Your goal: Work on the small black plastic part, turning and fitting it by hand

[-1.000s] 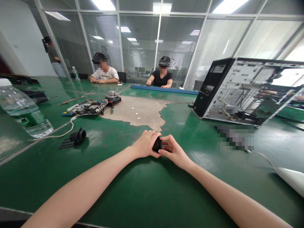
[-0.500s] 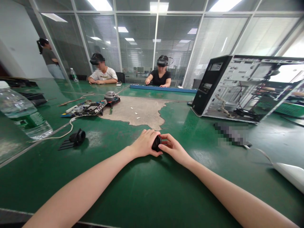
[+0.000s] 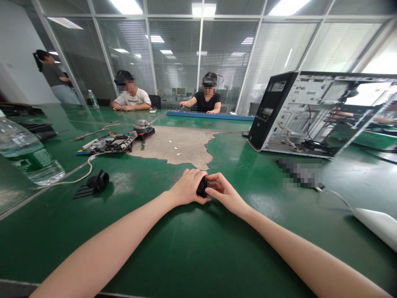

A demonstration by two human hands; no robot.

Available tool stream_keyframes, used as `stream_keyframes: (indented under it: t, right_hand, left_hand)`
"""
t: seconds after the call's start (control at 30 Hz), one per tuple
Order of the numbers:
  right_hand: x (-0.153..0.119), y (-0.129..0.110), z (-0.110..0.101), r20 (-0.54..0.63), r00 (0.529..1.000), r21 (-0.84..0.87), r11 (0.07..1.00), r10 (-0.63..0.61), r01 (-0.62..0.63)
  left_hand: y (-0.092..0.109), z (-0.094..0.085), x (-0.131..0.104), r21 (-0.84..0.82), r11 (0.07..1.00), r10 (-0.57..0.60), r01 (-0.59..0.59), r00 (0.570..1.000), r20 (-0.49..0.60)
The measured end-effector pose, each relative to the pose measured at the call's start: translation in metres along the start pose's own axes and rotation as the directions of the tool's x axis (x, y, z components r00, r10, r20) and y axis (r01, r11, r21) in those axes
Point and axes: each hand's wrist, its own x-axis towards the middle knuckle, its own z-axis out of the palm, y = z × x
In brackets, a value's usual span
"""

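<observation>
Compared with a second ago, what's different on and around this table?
Across the table, the person in the black shirt has stretched one arm toward the picture's left; the standing person has shifted left too. The view has swung slightly. Nothing visible was grasped or released: the left hand still grips the black part, the right hand's fingers against it.

Bare forearms (image 3: pixel 119 242) angled inward, left hand (image 3: pixel 190 187) curled, right hand (image 3: pixel 226 193) just beside it, fingers (image 3: pixel 215 177) bent
</observation>
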Motion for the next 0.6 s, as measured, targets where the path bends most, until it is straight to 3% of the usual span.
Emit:
stream_keyframes:
  t: [0.27,0.6]
  right_hand:
    - [-0.0013,0.0032,-0.0029,0.071,0.997,0.04,0.999,-0.016,0.013]
    - [0.0009,0.0025,-0.0004,0.004,1.0,0.011,1.0,-0.012,0.012]
  left_hand:
    - [-0.0003,-0.0013,-0.0015,0.028,0.999,0.018,-0.018,1.0,0.0]
    - [0.0001,0.0004,-0.0004,0.027,0.999,0.023,-0.023,1.0,-0.017]
